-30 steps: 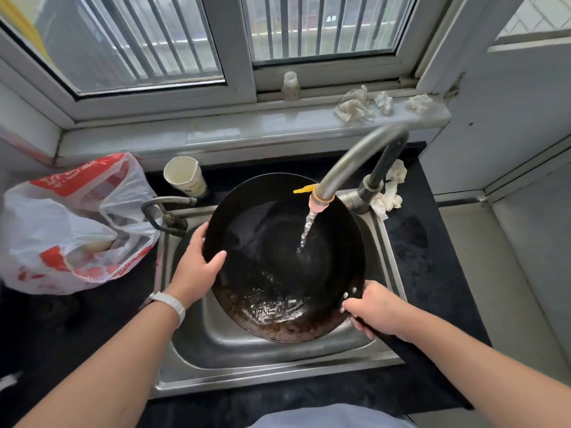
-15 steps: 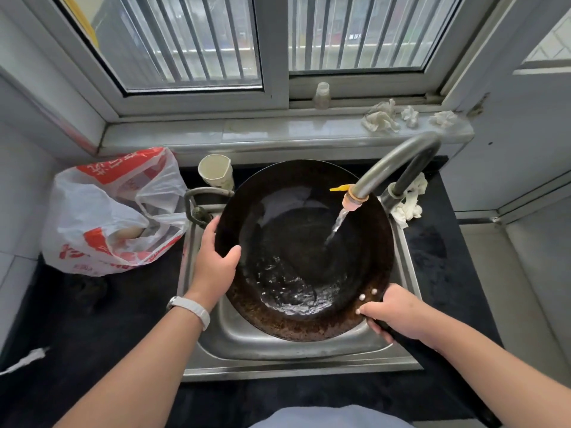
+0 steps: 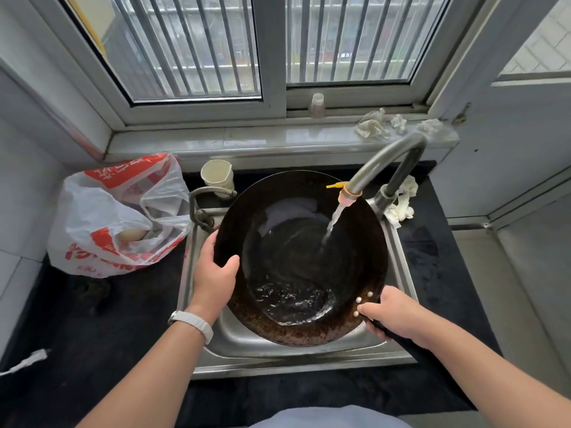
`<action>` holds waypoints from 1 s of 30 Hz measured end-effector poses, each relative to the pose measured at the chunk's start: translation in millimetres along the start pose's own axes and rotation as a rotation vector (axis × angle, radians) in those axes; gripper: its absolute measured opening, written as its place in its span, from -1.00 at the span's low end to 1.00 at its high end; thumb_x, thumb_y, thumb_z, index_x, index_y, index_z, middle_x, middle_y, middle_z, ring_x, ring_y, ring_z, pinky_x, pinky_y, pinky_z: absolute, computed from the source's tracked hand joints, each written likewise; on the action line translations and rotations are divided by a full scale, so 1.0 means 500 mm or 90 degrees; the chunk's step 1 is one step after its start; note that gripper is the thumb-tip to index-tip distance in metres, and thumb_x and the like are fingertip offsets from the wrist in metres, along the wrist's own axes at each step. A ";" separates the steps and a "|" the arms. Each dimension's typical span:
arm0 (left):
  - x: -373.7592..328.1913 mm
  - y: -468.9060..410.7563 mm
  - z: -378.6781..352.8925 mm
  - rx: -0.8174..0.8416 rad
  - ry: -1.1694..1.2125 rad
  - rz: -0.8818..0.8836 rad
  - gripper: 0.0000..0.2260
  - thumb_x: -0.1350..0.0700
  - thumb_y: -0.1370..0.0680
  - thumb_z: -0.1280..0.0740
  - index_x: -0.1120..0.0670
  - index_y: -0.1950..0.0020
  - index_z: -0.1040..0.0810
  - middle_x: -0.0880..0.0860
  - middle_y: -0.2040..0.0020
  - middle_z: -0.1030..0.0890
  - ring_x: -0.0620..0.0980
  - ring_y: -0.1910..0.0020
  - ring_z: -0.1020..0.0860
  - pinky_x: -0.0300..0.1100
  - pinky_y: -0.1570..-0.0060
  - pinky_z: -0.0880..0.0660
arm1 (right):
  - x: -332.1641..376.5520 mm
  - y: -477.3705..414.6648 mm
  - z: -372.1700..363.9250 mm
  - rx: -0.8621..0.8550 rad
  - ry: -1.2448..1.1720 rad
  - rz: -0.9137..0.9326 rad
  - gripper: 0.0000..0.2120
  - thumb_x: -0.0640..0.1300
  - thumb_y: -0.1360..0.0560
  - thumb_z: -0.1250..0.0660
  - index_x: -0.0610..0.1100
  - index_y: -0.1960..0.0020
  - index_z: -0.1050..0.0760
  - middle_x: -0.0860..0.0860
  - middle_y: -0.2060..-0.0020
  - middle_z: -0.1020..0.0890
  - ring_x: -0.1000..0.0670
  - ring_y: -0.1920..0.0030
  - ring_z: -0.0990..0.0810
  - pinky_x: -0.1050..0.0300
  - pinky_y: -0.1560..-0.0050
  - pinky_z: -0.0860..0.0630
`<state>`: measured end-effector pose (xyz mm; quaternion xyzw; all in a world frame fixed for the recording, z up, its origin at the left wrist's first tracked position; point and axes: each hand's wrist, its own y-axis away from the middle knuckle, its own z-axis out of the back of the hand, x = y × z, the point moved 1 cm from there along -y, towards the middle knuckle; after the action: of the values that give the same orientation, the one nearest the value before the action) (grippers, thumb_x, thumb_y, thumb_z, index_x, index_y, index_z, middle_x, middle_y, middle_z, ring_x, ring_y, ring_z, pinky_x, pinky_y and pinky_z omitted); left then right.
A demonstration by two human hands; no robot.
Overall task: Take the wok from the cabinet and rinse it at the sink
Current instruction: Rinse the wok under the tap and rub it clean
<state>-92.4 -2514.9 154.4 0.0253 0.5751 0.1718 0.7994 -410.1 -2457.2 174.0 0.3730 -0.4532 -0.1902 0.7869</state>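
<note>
A large black wok [image 3: 296,248] sits tilted over the steel sink [image 3: 244,341], its near rim rusty brown. The grey faucet [image 3: 380,162] arches from the right, and water runs from its orange tip into the wok's right side. Water pools and ripples in the wok's lower part. My left hand [image 3: 216,273] grips the wok's left rim, thumb inside. My right hand [image 3: 392,313] holds the black handle at the lower right, near three pale rivets.
A red-and-white plastic bag [image 3: 114,217] lies on the dark counter to the left. A paper cup [image 3: 217,177] and a second bent tap [image 3: 200,208] stand behind the sink's left corner. Crumpled rags lie by the faucet base and on the windowsill, beside a small bottle [image 3: 316,105].
The wok has turned a little in my hands and the pooled water has swirled toward its near right side. The camera view has shifted slightly; both hands keep their grip.
</note>
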 end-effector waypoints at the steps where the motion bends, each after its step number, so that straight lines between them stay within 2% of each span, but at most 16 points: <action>1: -0.001 0.005 0.003 -0.008 0.008 0.001 -0.54 0.26 -0.60 -0.35 -0.10 -0.45 -0.45 -0.14 -0.27 -0.60 -0.16 -0.27 -0.57 -0.09 -0.33 -0.51 | -0.004 -0.005 -0.002 -0.009 0.005 0.006 -0.68 -0.27 -0.55 -0.27 -0.22 0.38 -0.44 -0.07 0.55 -0.54 -0.04 0.54 -0.41 0.12 0.44 -0.40; 4: 0.004 0.014 0.016 -0.024 0.030 0.020 -0.55 0.26 -0.59 -0.37 -0.17 -0.37 -0.47 -0.14 -0.21 -0.63 -0.15 -0.21 -0.60 -0.03 -0.32 -0.53 | -0.009 -0.022 -0.008 -0.018 0.042 0.023 -0.65 -0.23 -0.52 -0.28 -0.20 0.45 -0.47 -0.10 0.56 -0.51 -0.04 0.55 -0.43 0.15 0.42 -0.42; 7: 0.008 0.017 0.030 -0.035 0.008 0.016 -0.54 0.17 -0.56 -0.39 -0.27 -0.36 -0.46 -0.09 -0.26 -0.61 -0.09 -0.27 -0.58 0.06 -0.35 -0.51 | -0.010 -0.039 -0.010 -0.011 0.054 0.042 -0.68 -0.21 -0.50 -0.28 -0.21 0.43 -0.49 -0.13 0.54 -0.50 -0.04 0.55 -0.43 0.17 0.44 -0.43; 9: 0.009 0.021 0.038 -0.036 0.008 0.023 -0.51 0.18 -0.58 -0.39 -0.18 -0.45 -0.44 -0.07 -0.30 -0.60 -0.07 -0.29 -0.57 0.08 -0.37 -0.50 | -0.010 -0.054 -0.011 -0.003 0.051 0.057 -0.69 -0.22 -0.49 -0.28 -0.22 0.42 -0.49 -0.12 0.54 -0.51 -0.05 0.52 -0.44 0.15 0.43 -0.43; 13: 0.007 0.028 0.050 -0.061 0.005 0.025 -0.49 0.22 -0.58 -0.38 -0.08 -0.50 -0.42 -0.06 -0.33 -0.60 -0.07 -0.32 -0.57 0.08 -0.40 -0.48 | -0.007 -0.084 -0.011 0.019 0.039 0.086 -0.73 -0.25 -0.47 -0.29 -0.22 0.41 -0.49 -0.17 0.50 -0.52 -0.08 0.49 -0.45 0.16 0.46 -0.41; 16: -0.001 0.037 0.059 -0.084 0.012 0.030 -0.49 0.24 -0.58 -0.38 -0.07 -0.50 -0.43 -0.07 -0.32 -0.61 -0.08 -0.31 -0.57 0.05 -0.39 -0.48 | 0.001 -0.104 -0.010 0.042 0.048 0.098 -0.67 -0.25 -0.46 -0.29 -0.19 0.48 -0.47 -0.18 0.52 -0.50 -0.08 0.50 -0.44 0.12 0.39 -0.41; 19: -0.009 0.050 0.065 -0.102 0.014 0.026 -0.50 0.26 -0.59 -0.37 -0.10 -0.47 -0.46 -0.11 -0.28 -0.63 -0.12 -0.27 -0.59 0.00 -0.35 -0.51 | 0.010 -0.124 -0.010 0.068 0.051 0.116 -0.66 -0.24 -0.46 -0.29 -0.18 0.49 -0.46 -0.17 0.53 -0.50 -0.09 0.52 -0.42 0.07 0.36 -0.41; 27: 0.000 0.070 0.076 -0.139 -0.004 0.035 -0.51 0.28 -0.59 -0.37 -0.11 -0.44 -0.44 -0.13 -0.21 -0.62 -0.17 -0.19 -0.60 -0.08 -0.27 -0.54 | 0.038 -0.186 -0.001 0.104 0.089 0.149 -0.67 -0.29 -0.49 -0.29 -0.20 0.46 -0.43 -0.11 0.56 -0.50 -0.06 0.60 -0.39 0.18 0.49 -0.38; 30: 0.011 0.076 0.076 -0.163 0.009 0.040 -0.51 0.31 -0.58 -0.37 -0.24 -0.31 -0.45 -0.07 -0.20 -0.63 -0.14 -0.17 -0.62 -0.07 -0.25 -0.55 | 0.052 -0.205 0.004 0.106 0.114 0.167 -0.70 -0.30 -0.46 -0.29 -0.20 0.44 -0.43 -0.10 0.57 -0.51 -0.07 0.57 -0.42 0.15 0.46 -0.41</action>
<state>-64.9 -2471.7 171.1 -0.0602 0.5528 0.2693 0.7863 -394.4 -2541.3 111.5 0.3899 -0.4404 -0.0141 0.8086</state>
